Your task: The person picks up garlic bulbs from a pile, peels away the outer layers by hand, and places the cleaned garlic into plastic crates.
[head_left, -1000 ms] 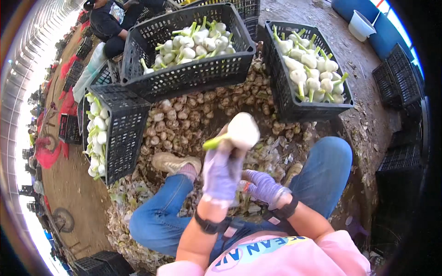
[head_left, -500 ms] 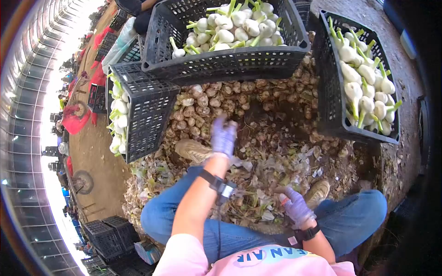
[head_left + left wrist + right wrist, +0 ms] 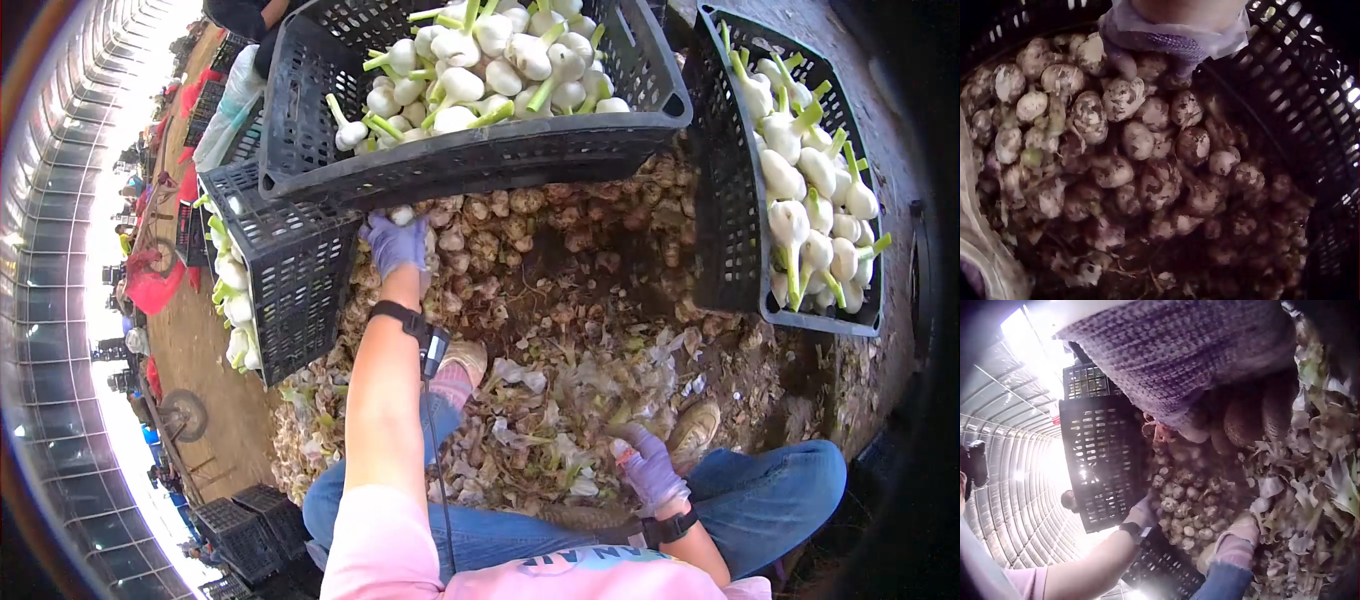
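My left hand, in a purple knit glove under a clear plastic one, reaches to the heap of unpeeled garlic beside the black crates. Its thumb and fingers pinch round a garlic bulb at the top of the heap; the hand partly covers the bulb. Low over the peelings, near the right shoe, my right hand hangs with loosely curled fingers, gloved the same way. A small orange-red patch shows at its thumb. No bulb shows in it.
A large black crate of white trimmed garlic stands ahead, another crate of it at the right. A third crate stands on its side at the left. Garlic peelings cover the ground between my legs.
The trimmed garlic bulb has left my left hand. That hand has moved forward and left to the unpeeled heap. My right hand has lowered toward the right shoe and has since stayed there.
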The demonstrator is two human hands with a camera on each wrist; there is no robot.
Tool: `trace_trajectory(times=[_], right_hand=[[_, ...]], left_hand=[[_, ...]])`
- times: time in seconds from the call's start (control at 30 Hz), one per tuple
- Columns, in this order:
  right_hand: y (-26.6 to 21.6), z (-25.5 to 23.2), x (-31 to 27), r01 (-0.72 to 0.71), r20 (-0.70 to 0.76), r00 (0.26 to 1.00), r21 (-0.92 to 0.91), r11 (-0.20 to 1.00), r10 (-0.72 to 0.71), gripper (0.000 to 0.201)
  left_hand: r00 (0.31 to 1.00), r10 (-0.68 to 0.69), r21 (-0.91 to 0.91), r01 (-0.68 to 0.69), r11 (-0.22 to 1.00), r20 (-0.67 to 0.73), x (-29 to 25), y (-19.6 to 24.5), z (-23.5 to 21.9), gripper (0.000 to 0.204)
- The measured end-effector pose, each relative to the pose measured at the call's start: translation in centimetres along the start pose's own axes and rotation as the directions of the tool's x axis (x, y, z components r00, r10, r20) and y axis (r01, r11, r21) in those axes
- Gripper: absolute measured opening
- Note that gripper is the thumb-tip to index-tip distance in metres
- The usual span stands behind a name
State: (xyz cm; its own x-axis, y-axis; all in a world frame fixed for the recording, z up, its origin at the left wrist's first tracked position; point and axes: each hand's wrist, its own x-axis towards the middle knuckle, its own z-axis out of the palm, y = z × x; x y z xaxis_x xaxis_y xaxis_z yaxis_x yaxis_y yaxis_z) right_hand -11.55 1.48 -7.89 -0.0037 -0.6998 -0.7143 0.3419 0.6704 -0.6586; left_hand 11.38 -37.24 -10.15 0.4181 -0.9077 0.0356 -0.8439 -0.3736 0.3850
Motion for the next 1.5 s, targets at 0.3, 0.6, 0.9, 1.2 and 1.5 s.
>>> trace_trajectory(times=[0.3, 0.6, 0.9, 1.2, 1.5], right_hand=[[1.0, 1.7, -1.5, 0.175, -0.034, 0.984, 0.023, 0.984, -0.174, 0.028], [-5.9, 5.2, -7.4, 0.462, -0.039, 0.880, 0.303, 0.833, -0.474, 0.036], [-3.9, 5.2, -11.9, 0.464, 0.025, 0.872, 0.278, 0.841, -0.490, 0.036], [-4.3, 4.1, -14.2, 0.340, 0.144, 0.916, 0.219, 0.914, -0.375, 0.027], [-1.8, 2.7, -11.3, 0.252, 0.271, 0.899, 0.322, 0.913, -0.344, 0.032]], left_hand=[[0.764, 0.388, -0.847, 0.385, 0.367, 0.515, -8.8, -2.8, -10.3, 0.061], [0.258, 0.872, -0.907, 0.179, 0.380, 0.416, -27.4, -3.8, -18.1, 0.070], [0.388, 0.895, -0.661, -0.616, 0.428, 0.218, -34.3, -5.0, -21.9, 0.093], [0.359, 0.930, -0.701, -0.642, 0.310, 0.082, -35.3, -6.4, -22.1, 0.087], [0.184, 0.579, -0.388, 0.887, 0.250, 0.794, -36.0, -7.4, -18.3, 0.068]])
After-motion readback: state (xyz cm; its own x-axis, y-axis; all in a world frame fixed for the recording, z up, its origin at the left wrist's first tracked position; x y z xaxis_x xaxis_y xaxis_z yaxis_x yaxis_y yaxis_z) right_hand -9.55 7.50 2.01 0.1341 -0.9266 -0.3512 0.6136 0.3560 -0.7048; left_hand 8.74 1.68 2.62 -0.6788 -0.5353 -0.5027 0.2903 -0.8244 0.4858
